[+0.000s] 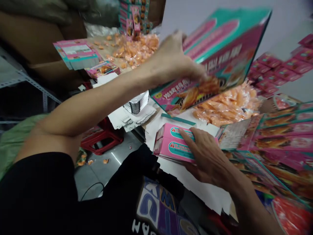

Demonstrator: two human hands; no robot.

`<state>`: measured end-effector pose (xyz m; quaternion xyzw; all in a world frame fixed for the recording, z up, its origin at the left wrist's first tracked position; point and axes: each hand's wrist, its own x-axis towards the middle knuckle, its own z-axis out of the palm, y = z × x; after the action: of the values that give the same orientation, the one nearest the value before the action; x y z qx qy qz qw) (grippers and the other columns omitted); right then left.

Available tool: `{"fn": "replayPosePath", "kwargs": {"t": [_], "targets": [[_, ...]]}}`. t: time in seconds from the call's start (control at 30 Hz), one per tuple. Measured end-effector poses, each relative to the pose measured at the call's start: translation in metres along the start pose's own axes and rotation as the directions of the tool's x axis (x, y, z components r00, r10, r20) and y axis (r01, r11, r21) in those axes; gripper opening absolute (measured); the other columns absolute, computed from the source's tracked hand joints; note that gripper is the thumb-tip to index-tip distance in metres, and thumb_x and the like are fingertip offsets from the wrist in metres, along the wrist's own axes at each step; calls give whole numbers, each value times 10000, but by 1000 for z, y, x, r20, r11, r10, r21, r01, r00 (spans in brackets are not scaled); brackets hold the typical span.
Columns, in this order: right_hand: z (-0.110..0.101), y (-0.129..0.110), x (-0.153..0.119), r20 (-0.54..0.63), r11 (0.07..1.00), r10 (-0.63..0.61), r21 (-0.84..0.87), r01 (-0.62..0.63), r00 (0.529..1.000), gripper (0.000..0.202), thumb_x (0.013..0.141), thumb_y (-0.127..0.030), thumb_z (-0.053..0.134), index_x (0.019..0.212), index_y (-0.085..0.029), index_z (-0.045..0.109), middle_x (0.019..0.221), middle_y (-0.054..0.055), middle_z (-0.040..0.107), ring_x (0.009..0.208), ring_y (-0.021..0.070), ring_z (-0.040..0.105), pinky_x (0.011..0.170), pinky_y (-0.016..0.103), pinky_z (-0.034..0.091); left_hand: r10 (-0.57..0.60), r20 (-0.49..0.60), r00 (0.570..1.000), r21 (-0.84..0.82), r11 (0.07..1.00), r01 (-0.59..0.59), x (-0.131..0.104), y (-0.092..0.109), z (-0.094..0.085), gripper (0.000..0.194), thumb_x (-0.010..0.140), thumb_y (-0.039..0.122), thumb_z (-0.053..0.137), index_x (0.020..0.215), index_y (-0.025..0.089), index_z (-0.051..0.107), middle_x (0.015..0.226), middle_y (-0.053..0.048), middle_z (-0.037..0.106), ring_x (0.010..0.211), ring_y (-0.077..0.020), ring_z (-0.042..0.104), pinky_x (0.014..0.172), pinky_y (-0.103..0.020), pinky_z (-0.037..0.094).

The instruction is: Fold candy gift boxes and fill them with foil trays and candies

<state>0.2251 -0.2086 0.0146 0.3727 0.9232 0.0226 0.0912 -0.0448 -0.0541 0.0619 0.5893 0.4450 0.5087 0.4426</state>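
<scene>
My left hand [177, 58] grips a large pink and teal printed carton [215, 60] by its side, fingers wrapped on it. The carton is tilted in the air above the table, slightly blurred. Below it, two small pink boxes [168, 143] with teal warning labels lie side by side on white card. My right hand [205, 153] is closed round their right end, fingers over the top and the near side. What the boxes contain is hidden.
Clear bags of orange items [227, 104] lie behind the small boxes. Packed pink cartons [283, 140] crowd the right side. Left of centre are a stack of foil trays [137, 103] and flat printed card [75, 52]. A red stool [102, 138] stands below the table.
</scene>
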Motion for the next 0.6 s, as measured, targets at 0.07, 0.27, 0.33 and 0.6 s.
{"fn": "replayPosePath", "kwargs": {"t": [0.07, 0.27, 0.33, 0.6], "targets": [[5, -3, -3, -28, 1000, 4, 12, -4, 1000, 988, 933, -405, 653, 1776, -105, 234, 1498, 295, 488, 1299, 482, 532, 1056, 655, 507, -5, 199, 980, 195, 980, -34, 9, -3, 14, 487, 650, 306, 1082, 953, 169, 727, 1001, -42, 780, 1084, -299, 764, 1034, -433, 610], [9, -7, -6, -101, 996, 12, 88, -3, 995, 959, 905, -332, 689, 1743, -120, 273, 1605, 316, 416, 1459, 518, 460, 1165, 725, 461, -231, 655, 719, 419, 903, -92, 49, -23, 48, 583, 635, 359, 1010, 1103, 65, 823, 1085, -188, 808, 1116, -442, 770, 1058, -598, 577], [10, -9, -7, -122, 993, 13, 116, 1, 992, 944, 887, -312, 690, 1725, -123, 298, 1635, 313, 402, 1521, 511, 419, 1203, 725, 440, -312, 737, 600, 413, 910, -34, 62, -31, 59, 605, 606, 345, 1007, 1102, 54, 821, 1063, -189, 821, 1114, -455, 774, 1058, -639, 574], [8, -15, -1, -92, 985, 73, 166, -57, 993, 907, 821, -272, 656, 1667, -66, 406, 1623, 309, 474, 1534, 473, 430, 1273, 720, 384, -470, 681, 562, 272, 874, 403, 94, -79, 119, 538, 382, 111, 1029, 872, 163, 813, 926, -134, 825, 1220, -549, 738, 1089, -765, 545]]}}
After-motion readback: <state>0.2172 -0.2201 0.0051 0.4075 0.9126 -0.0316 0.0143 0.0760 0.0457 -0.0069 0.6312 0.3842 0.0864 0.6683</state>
